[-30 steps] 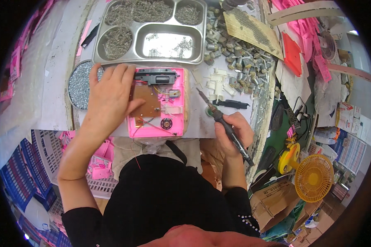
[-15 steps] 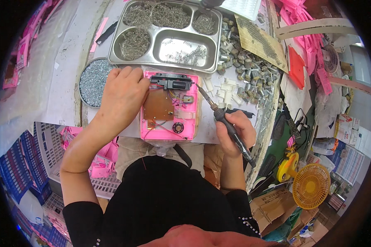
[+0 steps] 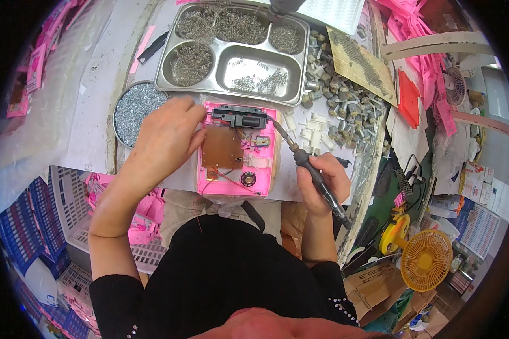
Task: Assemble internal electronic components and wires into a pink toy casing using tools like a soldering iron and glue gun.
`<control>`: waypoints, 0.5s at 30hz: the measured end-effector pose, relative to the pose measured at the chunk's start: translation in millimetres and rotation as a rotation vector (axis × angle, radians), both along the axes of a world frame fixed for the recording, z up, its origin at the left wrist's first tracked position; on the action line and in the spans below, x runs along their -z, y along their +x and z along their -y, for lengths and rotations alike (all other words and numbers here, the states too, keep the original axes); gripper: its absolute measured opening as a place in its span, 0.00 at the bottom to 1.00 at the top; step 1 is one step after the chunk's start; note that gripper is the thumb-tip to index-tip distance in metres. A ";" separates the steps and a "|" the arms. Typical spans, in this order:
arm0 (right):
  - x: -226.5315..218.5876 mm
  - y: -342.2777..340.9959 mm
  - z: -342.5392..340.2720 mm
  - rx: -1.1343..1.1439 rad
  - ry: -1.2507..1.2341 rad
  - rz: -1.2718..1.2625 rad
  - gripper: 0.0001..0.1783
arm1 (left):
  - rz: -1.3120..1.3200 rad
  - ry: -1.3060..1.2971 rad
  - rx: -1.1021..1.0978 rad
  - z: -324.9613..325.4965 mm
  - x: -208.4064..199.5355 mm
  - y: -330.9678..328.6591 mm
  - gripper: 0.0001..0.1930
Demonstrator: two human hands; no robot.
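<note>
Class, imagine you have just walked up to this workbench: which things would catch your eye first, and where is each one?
The bright pink casing lies open at the centre of the bench, its brown circuit board exposed. The left hand rests on the casing's left edge, while the right hand holds a soldering iron with its tip at the casing's upper right. Just beyond sits a steel compartment tray of small metal parts.
</note>
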State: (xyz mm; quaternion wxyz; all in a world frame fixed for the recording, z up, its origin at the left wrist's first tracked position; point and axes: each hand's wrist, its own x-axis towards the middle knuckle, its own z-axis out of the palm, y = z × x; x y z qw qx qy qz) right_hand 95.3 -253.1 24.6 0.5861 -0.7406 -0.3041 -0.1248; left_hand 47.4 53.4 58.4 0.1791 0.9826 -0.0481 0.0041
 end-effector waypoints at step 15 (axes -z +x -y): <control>-0.3 -12.8 -10.8 0.060 0.071 -0.341 0.20 | 0.216 -0.675 -0.063 37.3 23.1 2.2 0.05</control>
